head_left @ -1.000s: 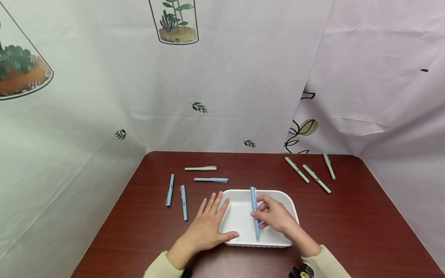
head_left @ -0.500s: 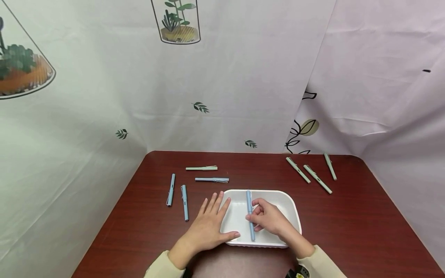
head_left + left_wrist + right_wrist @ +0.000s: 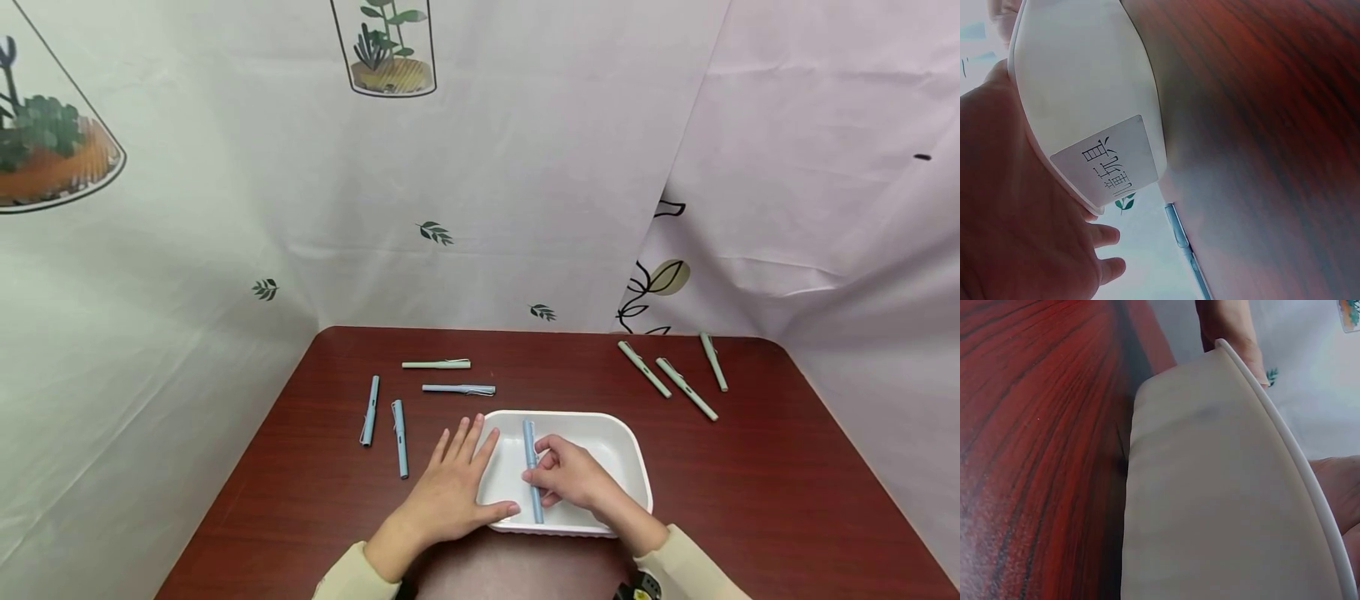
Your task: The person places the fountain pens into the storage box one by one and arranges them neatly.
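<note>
Broad wood-grained surface (image 3: 750, 500) separates the white tray (image 3: 607, 442) from the right edge; pale green pens (image 3: 686, 389) lie near the far right corner. Over the round-cornered tray's smooth floor, left of centre, the right hand (image 3: 570, 477) pinches a blue pen (image 3: 529, 444); the left hand (image 3: 447, 492), fingers spread, rests on the left rim.

white tray (image 3: 607, 450) | upright, rounded | light-blue pen (image 3: 530, 442) | front-to-back over tray, left of centre
</note>
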Action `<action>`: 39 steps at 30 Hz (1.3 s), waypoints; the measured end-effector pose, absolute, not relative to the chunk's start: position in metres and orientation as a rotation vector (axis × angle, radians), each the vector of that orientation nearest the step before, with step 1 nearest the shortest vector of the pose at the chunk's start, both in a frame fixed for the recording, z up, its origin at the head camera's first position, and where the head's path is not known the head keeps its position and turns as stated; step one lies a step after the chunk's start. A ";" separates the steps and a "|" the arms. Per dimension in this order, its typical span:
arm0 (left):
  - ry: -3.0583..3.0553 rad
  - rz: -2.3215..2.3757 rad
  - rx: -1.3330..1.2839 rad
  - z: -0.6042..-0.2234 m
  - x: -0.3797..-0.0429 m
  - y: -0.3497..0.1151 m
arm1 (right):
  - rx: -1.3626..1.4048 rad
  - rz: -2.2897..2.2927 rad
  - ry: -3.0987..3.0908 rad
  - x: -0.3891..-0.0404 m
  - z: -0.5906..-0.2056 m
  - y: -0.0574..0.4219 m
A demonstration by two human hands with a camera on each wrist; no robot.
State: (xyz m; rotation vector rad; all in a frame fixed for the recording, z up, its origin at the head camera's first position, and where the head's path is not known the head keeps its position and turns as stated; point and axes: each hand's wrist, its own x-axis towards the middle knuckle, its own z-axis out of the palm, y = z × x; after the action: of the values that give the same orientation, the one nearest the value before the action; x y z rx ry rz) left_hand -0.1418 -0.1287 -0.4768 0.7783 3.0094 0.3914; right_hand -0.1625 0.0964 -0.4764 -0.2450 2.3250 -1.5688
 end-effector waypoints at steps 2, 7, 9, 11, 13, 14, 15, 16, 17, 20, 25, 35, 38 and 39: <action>3.011 0.391 0.783 -0.477 -0.142 -0.129 | -0.250 -1.569 2.323 -0.162 -0.476 0.095; 3.021 0.380 0.795 -0.477 -0.141 -0.129 | -0.257 -1.539 2.329 -0.162 -0.476 0.089; 3.026 0.372 0.799 -0.477 -0.141 -0.128 | -0.251 -1.513 2.333 -0.163 -0.476 0.086; 3.028 0.373 0.802 -0.477 -0.141 -0.128 | -0.247 -1.487 2.335 -0.164 -0.476 0.083; 3.029 0.374 0.804 -0.478 -0.141 -0.127 | -0.243 -1.462 2.334 -0.165 -0.477 0.081; 3.028 0.376 0.805 -0.478 -0.141 -0.127 | -0.242 -1.452 2.333 -0.165 -0.477 0.079; 3.027 0.379 0.807 -0.478 -0.141 -0.127 | -0.244 -1.444 2.333 -0.166 -0.477 0.078; 3.027 0.378 0.809 -0.478 -0.141 -0.127 | -0.245 -1.439 2.333 -0.166 -0.477 0.077; 3.026 0.374 0.812 -0.478 -0.141 -0.127 | -0.249 -1.433 2.335 -0.166 -0.478 0.076; 3.021 0.368 0.819 -0.478 -0.141 -0.127 | -0.260 -1.428 2.343 -0.165 -0.478 0.073; 3.005 0.383 0.819 -0.476 -0.141 -0.128 | -0.275 -1.407 2.368 -0.165 -0.479 0.069; 3.016 0.386 0.840 -0.474 -0.142 -0.129 | -0.371 -1.224 2.529 -0.170 -0.482 0.057; 3.011 0.405 0.844 -0.474 -0.141 -0.129 | -0.367 -1.187 2.545 -0.169 -0.483 0.055; 3.010 0.413 0.845 -0.474 -0.141 -0.129 | -0.369 -1.180 2.550 -0.168 -0.483 0.054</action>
State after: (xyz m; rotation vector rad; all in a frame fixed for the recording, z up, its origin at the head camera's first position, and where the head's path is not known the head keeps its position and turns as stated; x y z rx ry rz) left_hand -0.1409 -0.1292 -0.4743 0.8449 3.0101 0.4131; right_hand -0.1682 0.0544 -0.4831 -0.3687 2.5502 -1.1800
